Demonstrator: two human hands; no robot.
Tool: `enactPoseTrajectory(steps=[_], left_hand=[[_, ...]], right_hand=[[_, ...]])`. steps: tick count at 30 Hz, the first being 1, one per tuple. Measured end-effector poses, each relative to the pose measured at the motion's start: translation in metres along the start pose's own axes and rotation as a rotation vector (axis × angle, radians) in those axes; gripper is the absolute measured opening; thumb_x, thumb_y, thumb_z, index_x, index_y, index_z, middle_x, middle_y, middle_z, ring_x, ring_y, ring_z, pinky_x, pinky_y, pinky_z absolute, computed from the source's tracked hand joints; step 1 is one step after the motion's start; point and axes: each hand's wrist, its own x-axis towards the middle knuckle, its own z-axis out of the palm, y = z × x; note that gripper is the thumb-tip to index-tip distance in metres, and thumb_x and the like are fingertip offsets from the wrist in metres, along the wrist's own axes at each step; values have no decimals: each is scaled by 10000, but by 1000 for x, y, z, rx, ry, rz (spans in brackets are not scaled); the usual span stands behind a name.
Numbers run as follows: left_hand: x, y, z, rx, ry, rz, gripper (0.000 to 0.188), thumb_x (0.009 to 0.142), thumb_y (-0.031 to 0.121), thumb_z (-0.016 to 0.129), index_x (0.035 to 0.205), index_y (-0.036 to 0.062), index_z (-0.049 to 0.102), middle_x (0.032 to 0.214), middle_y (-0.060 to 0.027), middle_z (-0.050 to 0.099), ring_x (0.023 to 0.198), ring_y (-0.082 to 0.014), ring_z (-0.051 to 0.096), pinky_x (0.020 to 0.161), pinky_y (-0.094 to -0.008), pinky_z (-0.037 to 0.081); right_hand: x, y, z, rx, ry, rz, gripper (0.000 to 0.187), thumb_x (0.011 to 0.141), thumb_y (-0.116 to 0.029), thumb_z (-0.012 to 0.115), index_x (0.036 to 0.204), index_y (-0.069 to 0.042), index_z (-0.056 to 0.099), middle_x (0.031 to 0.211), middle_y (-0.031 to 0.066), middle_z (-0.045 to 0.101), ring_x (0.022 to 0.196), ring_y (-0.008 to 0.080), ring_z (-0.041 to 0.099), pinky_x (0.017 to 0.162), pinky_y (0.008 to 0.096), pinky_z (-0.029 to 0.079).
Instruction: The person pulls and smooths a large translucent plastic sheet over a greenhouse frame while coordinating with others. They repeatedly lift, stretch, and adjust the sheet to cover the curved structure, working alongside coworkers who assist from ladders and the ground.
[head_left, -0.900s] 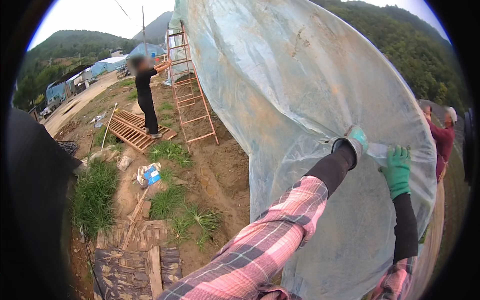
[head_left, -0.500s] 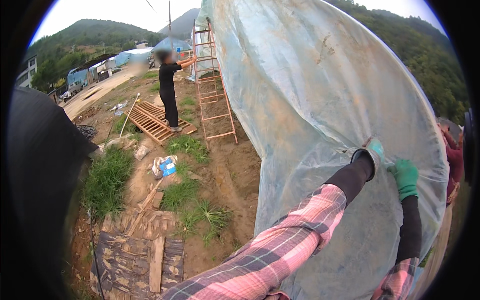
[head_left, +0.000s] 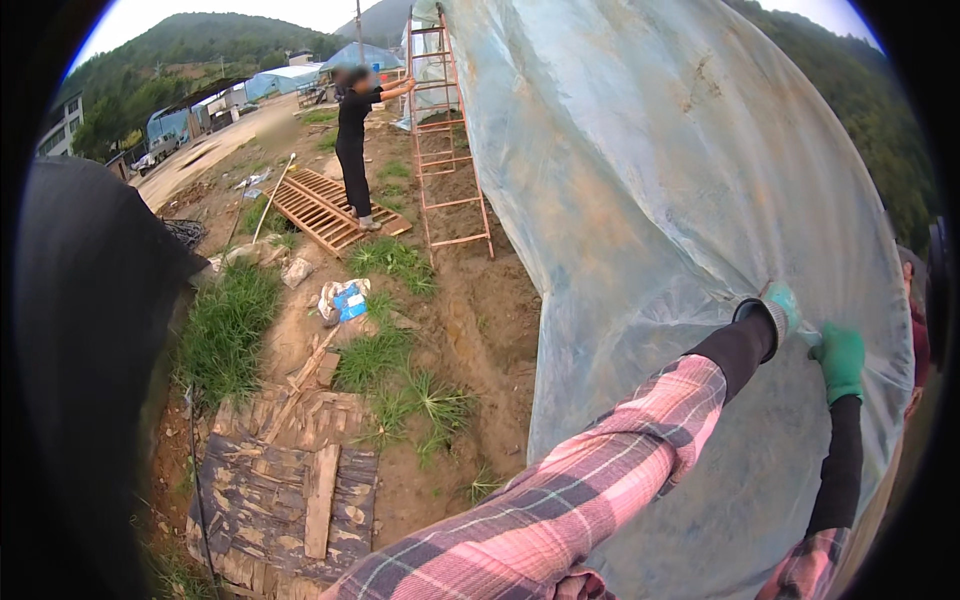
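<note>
A large, cloudy plastic sheet (head_left: 640, 220) stained with brown hangs over the right half of the head view. My left hand (head_left: 783, 306), in a pale green glove, reaches across to it and is closed on the film, where creases gather. Close by to the right, my right hand (head_left: 840, 362) in a darker green glove also has its fingers closed on the sheet. Part of the left fingers is hidden behind the wrist. Both arms wear dark cuffs and pink plaid sleeves.
A person (head_left: 356, 145) in black holds a rusty ladder (head_left: 447, 140) leaning by the sheet's far edge. Slatted wooden panels (head_left: 310, 212), grass tufts (head_left: 232, 330) and boards (head_left: 320, 500) lie on the soil. Another person (head_left: 918, 345) shows partly at the far right.
My view has tilted and turned slightly, so the scene sits a little right and higher on the left side. Both hands stay on the sheet; the person still holds the ladder.
</note>
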Motion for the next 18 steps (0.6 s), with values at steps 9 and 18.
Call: enactPoseTrajectory(steps=[9, 18], left_hand=[[-152, -19, 23, -511, 664, 43, 257, 756, 206, 626, 954, 55, 563, 934, -106, 569, 909, -303, 560, 796, -438, 441], [-534, -74, 236, -614, -904, -308, 324, 789, 190, 590, 1069, 51, 675, 1060, -179, 666, 958, -344, 648, 806, -417, 510]], right_hand=[[-20, 26, 16, 24, -74, 127, 236, 560, -190, 734, 722, -80, 602, 718, 160, 598, 715, 384, 569, 630, 485, 429], [-22, 22, 14, 49, -51, 120, 216, 575, -126, 702, 726, -49, 569, 683, 179, 563, 686, 393, 546, 610, 498, 400]])
